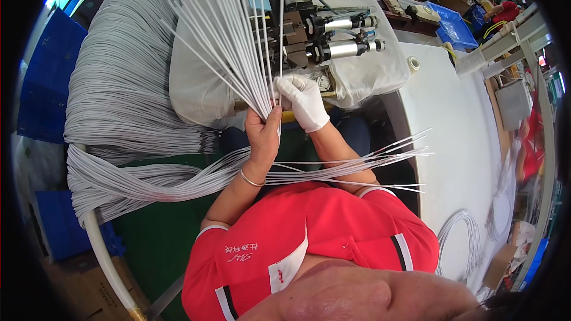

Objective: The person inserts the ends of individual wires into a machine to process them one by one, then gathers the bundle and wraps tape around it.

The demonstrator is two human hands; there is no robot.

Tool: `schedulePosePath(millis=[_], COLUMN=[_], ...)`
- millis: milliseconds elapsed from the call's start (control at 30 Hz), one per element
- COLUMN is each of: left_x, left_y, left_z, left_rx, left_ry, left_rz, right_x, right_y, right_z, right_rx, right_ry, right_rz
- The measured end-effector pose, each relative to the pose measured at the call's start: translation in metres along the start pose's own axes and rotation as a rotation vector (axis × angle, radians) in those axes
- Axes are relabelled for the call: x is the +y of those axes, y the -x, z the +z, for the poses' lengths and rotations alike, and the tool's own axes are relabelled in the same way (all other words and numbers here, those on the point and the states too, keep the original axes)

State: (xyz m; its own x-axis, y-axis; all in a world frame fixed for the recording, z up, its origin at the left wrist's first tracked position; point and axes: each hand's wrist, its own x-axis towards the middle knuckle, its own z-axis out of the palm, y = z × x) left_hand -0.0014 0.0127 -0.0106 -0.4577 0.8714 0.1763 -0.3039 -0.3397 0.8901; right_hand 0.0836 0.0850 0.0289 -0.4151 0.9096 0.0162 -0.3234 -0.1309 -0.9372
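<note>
My bare left hand (pixel 263 135), a bangle on its wrist, is closed round the lower part of a bundle of light grey cables (pixel 238 53). Their upper ends fan out up and to the left, in front of the machine. My right hand (pixel 304 102), in a white glove, pinches a single cable (pixel 281 41) at the right edge of the fan, just above the left hand. Across my lap and forearms runs another bundle of grey cables (pixel 172 181), its loose ends pointing right.
A tall heap of grey cables (pixel 128 53) lies at left over a pale pipe rail (pixel 101 244). Ahead stands a machine with pneumatic cylinders (pixel 345 49) on a plastic-covered bench (pixel 199 83). A white table (pixel 443 119) on the right holds a cable coil (pixel 460 241) and a tape roll (pixel 413 64).
</note>
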Motion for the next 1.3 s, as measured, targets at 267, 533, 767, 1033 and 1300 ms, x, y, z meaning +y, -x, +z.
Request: schedulePosePath(millis=[267,533,767,1033,1300], left_x=[0.017,0.02,0.023,0.018,0.009], left_y=[-0.004,-0.007,-0.007,-0.011,-0.013], left_z=[0.001,0.001,0.003,0.007,0.008], left_rx=[0.051,0.036,0.039,0.033,0.038], left_ry=[0.065,0.088,0.089,0.082,0.009], left_rz=[-0.028,-0.009,0.004,-0.018,-0.137], right_x=[0.003,0.007,0.012,0.014,0.022], right_y=[-0.013,-0.031,-0.036,-0.035,-0.02], right_z=[-0.014,-0.015,-0.019,-0.024,-0.045], right_rx=[-0.062,-0.243,-0.352,-0.248,-0.472], right_ry=[-0.492,-0.69,-0.797,-0.869,-0.992], right_rz=[0.354,0.481,0.508,0.546,0.359])
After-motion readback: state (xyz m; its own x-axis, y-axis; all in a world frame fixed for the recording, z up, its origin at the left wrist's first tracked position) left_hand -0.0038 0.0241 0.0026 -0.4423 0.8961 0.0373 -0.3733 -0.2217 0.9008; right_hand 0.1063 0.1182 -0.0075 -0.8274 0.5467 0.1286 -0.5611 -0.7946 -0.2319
